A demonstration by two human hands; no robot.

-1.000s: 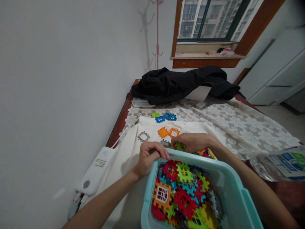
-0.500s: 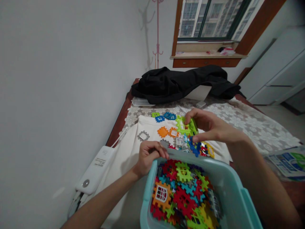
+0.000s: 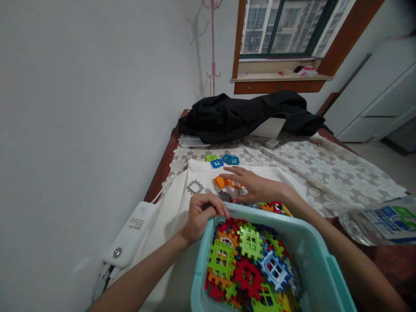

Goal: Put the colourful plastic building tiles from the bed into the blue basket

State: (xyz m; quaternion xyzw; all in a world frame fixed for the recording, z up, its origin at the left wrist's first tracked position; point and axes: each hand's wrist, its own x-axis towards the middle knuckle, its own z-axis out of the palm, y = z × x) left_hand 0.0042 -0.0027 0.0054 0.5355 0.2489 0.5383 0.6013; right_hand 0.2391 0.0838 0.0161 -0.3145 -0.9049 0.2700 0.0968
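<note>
My left hand (image 3: pixel 206 214) is closed over the far left rim of a teal plastic bin (image 3: pixel 312 247). Inside the bin lies a heap of interlocking plastic tiles, among them a red tile (image 3: pixel 248 276), a light blue window tile (image 3: pixel 275 269) and a green window tile (image 3: pixel 222 258). Beyond the rim, my right hand (image 3: pixel 256 185) reaches over the white cloth with its fingers spread, holding nothing. Its fingertips are close to an orange tile (image 3: pixel 221 181); whether they touch it I cannot tell. A grey tile (image 3: pixel 194 187) lies farther left. The hand and rim partly hide more tiles.
Several blue tiles (image 3: pixel 230 159) and a small green one (image 3: pixel 211 158) lie at the cloth's far edge. Black clothing (image 3: pixel 247 113) is heaped at the table's back. A white power strip (image 3: pixel 132 232) sits at left, a clear plastic package (image 3: pixel 383 221) at right.
My right hand has let go of the green and blue tiles and moved left, opening over the cloth. A green and a light blue window tile now top the heap. My left hand stays put.
</note>
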